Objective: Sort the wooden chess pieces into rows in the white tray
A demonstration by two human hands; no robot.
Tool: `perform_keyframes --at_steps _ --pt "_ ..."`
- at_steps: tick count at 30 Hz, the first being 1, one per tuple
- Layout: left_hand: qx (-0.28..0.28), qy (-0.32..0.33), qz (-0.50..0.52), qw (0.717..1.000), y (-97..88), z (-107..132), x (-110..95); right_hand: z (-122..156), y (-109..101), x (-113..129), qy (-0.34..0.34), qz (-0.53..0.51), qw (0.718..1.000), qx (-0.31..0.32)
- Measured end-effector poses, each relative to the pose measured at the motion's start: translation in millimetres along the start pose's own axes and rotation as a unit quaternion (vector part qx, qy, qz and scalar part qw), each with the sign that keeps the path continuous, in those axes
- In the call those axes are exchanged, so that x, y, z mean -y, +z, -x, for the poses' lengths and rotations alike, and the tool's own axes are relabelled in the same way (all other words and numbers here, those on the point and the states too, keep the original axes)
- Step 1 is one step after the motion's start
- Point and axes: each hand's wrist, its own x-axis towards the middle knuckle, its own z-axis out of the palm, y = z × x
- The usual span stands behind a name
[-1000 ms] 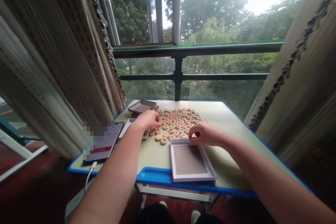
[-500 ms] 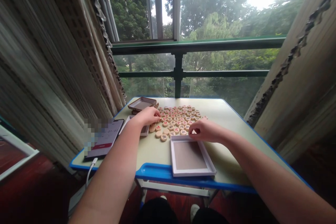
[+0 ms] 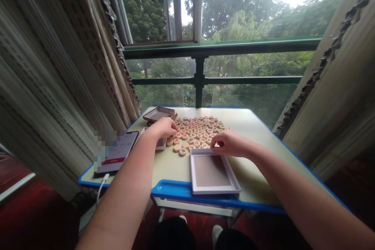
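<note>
Many round wooden Chinese chess pieces [image 3: 199, 135] with red and dark characters lie flat in a cluster on the table. At the cluster's left edge, my left hand [image 3: 165, 127] hovers with fingers pinched together; whatever they hold is hidden. Beneath that wrist, a white box [image 3: 161, 144] is partly covered by my arm. My right hand [image 3: 225, 141] is curled at the cluster's near right side, thumb against the fingers, just over the far edge of a shallow white box tray [image 3: 212, 172]. I cannot make out what is in its fingers. A few pieces nearest me lie blank side up.
A brown-rimmed box lid [image 3: 158, 114] lies at the back left. On the left, a phone [image 3: 118, 154] is plugged into a white cable [image 3: 102, 187]. The table [image 3: 258, 129] has a blue edge; behind it are a green railing [image 3: 249, 49] and curtains [image 3: 58, 66].
The view has shifted very slightly. My left hand has moved slightly left from the pieces; my right hand is almost where it was, and the pieces lie as before.
</note>
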Motion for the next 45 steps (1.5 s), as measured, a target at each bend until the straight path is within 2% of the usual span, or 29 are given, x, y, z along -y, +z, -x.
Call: perform_keyframes --at_steps 4,8,10,17,28,34,40,45 --pt "-0.011 -0.024 -0.053 0.998 -7.1 10 -4 0 0 0 0.000 0.002 1.000 0.007" --pt "0.072 -0.030 -0.068 0.995 -12.8 23 -9 -1 2 0 -0.007 -0.003 1.000 0.018" --pt "0.094 -0.022 -0.081 0.992 -13.8 26 -11 -1 3 0 -0.004 -0.003 1.000 0.020" --pt "0.094 -0.022 -0.085 0.992 -11.0 24 -15 -2 1 1 -0.004 -0.006 1.000 0.025" --pt "0.116 -0.015 -0.104 0.988 -6.8 19 -9 -2 0 0 0.010 0.002 1.000 0.013" --pt "0.095 -0.018 -0.045 0.994 -8.4 20 -9 -2 1 -2 0.013 0.001 1.000 0.015" --pt "0.064 -0.016 -0.046 0.997 -10.1 17 -7 -1 1 -1 0.008 0.005 1.000 0.005" --pt "0.077 -0.024 -0.054 0.995 -10.9 20 -8 -1 -1 0 0.007 0.007 1.000 0.005"
